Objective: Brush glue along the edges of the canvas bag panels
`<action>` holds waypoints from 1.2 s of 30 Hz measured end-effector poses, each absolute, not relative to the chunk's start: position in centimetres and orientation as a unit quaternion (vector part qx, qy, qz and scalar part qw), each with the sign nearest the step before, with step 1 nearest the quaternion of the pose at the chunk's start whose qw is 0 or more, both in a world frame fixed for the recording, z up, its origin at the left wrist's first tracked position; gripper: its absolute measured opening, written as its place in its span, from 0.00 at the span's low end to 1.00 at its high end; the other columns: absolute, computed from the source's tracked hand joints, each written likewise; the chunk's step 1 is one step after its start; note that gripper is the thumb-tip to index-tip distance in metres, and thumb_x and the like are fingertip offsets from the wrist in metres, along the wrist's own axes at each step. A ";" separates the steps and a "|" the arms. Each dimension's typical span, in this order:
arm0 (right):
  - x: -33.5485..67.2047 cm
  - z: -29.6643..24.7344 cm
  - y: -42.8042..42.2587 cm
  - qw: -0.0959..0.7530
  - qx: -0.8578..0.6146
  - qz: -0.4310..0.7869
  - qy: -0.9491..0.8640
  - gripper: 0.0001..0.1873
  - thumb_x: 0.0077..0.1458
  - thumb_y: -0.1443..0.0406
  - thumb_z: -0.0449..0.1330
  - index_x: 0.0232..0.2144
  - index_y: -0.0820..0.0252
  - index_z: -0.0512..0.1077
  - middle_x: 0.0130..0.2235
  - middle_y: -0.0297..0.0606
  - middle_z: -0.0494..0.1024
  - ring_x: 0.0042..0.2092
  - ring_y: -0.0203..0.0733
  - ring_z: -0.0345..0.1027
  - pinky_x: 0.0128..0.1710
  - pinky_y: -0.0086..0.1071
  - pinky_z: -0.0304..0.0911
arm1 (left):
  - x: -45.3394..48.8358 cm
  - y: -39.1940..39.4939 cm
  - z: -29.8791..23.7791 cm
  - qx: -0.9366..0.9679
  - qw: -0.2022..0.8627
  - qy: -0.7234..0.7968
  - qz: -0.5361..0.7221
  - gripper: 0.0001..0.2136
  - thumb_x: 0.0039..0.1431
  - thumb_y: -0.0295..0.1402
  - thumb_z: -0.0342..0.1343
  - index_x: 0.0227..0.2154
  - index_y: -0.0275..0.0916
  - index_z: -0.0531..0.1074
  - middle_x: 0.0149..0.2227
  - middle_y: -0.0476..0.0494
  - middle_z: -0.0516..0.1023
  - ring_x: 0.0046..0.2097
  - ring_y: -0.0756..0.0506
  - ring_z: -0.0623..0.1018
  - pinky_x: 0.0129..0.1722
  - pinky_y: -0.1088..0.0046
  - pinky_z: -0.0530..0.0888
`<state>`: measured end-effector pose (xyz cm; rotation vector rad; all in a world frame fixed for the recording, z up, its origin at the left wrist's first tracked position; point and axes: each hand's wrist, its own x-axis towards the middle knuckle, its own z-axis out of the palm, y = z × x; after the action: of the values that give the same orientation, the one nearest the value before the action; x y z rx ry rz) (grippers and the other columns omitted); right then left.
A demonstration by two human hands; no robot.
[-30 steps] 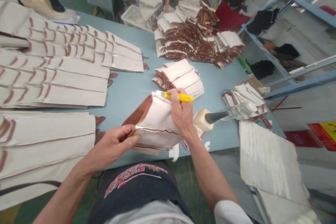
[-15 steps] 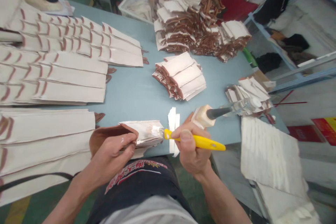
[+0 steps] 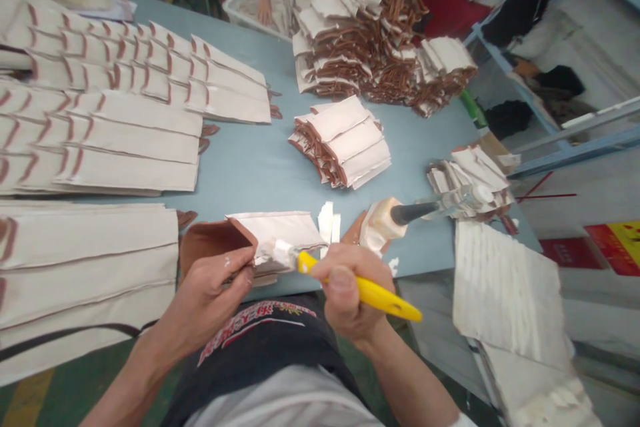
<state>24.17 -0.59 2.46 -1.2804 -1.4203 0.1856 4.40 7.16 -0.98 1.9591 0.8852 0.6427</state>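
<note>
My left hand point(image 3: 213, 287) is closed on a small stack of cream-and-brown leather pieces point(image 3: 270, 230) at the near edge of the blue table point(image 3: 255, 167). My right hand point(image 3: 350, 290) grips a yellow-handled brush point(image 3: 357, 287), whose whitish bristle tip rests on the top piece's near edge. Thumb and fingers wrap the handle. A glue-caked bottle point(image 3: 383, 220) with a dark brush handle sticking out of it stands just right of the stack.
Long rows of overlapped cream pieces point(image 3: 100, 120) cover the table's left. A fanned stack point(image 3: 345, 140) sits mid-table, with tall piles point(image 3: 370, 40) behind. Another person's hand point(image 3: 263, 13) reaches into a white bin at the far edge. Cream sheets point(image 3: 505, 293) lie at right.
A second ago my right hand lay over the raised stack, brush pointing away. The stack now lies lower at the table edge, and the brush has drawn back across its near edge.
</note>
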 end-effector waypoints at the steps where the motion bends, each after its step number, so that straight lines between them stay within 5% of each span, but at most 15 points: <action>1: 24.0 2.5 -0.5 0.566 -0.527 0.087 -0.628 0.21 0.78 0.59 0.52 0.31 0.52 0.76 0.24 0.29 0.81 0.23 0.35 0.75 0.27 0.29 0.72 | 4.5 7.2 -0.8 0.777 0.448 0.361 0.255 0.14 0.70 0.34 0.52 0.36 0.40 0.84 0.33 0.46 0.88 0.34 0.43 0.87 0.36 0.76 0.78; 10: 24.6 2.0 -0.4 0.630 -0.586 0.227 -0.456 0.26 0.77 0.50 0.52 0.29 0.52 0.77 0.21 0.29 0.72 0.18 0.35 0.61 0.20 0.31 0.60 | 4.6 7.6 0.4 0.721 0.518 0.396 0.234 0.14 0.67 0.39 0.55 0.37 0.42 0.86 0.34 0.46 0.89 0.32 0.43 0.83 0.37 0.75 0.79; 15: 24.3 2.2 0.0 0.573 -0.571 0.263 -0.526 0.26 0.75 0.47 0.56 0.32 0.52 0.81 0.22 0.31 0.73 0.19 0.35 0.58 0.20 0.32 0.58 | 4.6 7.8 0.1 0.725 0.519 0.376 0.253 0.13 0.65 0.35 0.55 0.32 0.41 0.85 0.31 0.46 0.88 0.31 0.43 0.83 0.33 0.75 0.77; 22: 24.9 3.4 1.4 0.664 -0.565 0.249 -0.422 0.27 0.75 0.47 0.56 0.26 0.53 0.74 0.20 0.28 0.67 0.17 0.32 0.49 0.15 0.30 0.47 | 4.3 8.0 0.0 0.688 0.553 0.402 0.244 0.13 0.65 0.40 0.59 0.34 0.39 0.86 0.30 0.46 0.87 0.33 0.42 0.84 0.34 0.75 0.78; 29: 26.1 1.4 1.6 0.608 -0.598 0.248 -0.460 0.26 0.74 0.47 0.58 0.29 0.55 0.78 0.22 0.30 0.70 0.20 0.33 0.58 0.18 0.30 0.52 | 4.5 7.8 0.0 0.657 0.596 0.404 0.224 0.13 0.63 0.41 0.60 0.31 0.39 0.85 0.28 0.47 0.83 0.29 0.44 0.79 0.27 0.76 0.72; 36: 25.8 3.2 2.0 0.631 -0.588 0.279 -0.423 0.30 0.72 0.42 0.58 0.26 0.55 0.74 0.21 0.29 0.68 0.17 0.31 0.50 0.15 0.28 0.46 | 4.6 8.0 -0.2 0.671 0.581 0.406 0.217 0.14 0.62 0.43 0.61 0.30 0.40 0.85 0.27 0.46 0.82 0.28 0.44 0.76 0.26 0.75 0.72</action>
<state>25.80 1.99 3.23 -1.3456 -0.9679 0.6381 4.58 8.02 -0.17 1.5682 0.9497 0.5063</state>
